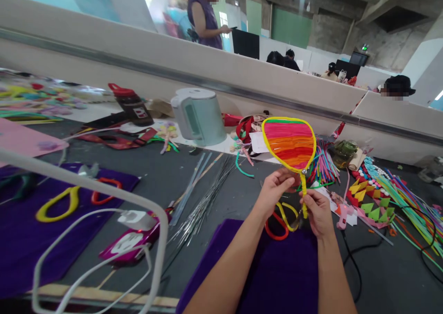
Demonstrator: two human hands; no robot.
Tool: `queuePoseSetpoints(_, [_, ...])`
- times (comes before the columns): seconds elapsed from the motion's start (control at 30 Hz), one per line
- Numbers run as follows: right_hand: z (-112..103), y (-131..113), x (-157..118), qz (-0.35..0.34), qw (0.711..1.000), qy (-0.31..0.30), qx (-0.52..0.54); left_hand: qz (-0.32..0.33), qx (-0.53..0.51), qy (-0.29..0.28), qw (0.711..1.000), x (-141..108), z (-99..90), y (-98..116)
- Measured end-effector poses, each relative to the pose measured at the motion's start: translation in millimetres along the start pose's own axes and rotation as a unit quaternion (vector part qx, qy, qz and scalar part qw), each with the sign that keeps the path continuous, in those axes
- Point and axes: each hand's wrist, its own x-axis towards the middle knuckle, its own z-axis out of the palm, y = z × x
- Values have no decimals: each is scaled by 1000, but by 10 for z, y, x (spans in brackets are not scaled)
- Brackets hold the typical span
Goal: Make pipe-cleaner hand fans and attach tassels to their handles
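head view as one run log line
left hand: beside yellow handle, contact unclear | right hand: pinching handle | fan-shaped piece: broad end up | scissors: below handle

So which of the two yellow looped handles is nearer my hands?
The yellow looped handle showing between your left hand and right hand; the other yellow looped handle lies far left, on dark purple cloth.

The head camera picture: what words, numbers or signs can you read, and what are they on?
No words or numbers can be read for sure.
White label on the red-lidded bottle: has a dark mark, too blurred.
Green lit sign in the background: too small.
White patch on the magenta object: markings too blurred.
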Motion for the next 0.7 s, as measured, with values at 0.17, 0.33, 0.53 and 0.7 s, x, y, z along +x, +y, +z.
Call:
queuePoseSetpoints(0.17, [-87, -52, 29, -30, 999, 24, 18, -130, 86, -169, 973, -8, -29, -131])
queuePoseSetpoints(0.33, [-190, -73, 72, -60, 996, 60, 2, -124, 58, -205, 969, -24, 88, -253])
queuePoseSetpoints(0.53, [-265, -93, 106, -74, 993, 85, -16, -109, 31, -208, 971, -66, 228, -355])
queuePoseSetpoints(0.7, [-265, -89, 102, -83, 992, 95, -28, -103, 111, -189, 970, -72, 217, -363])
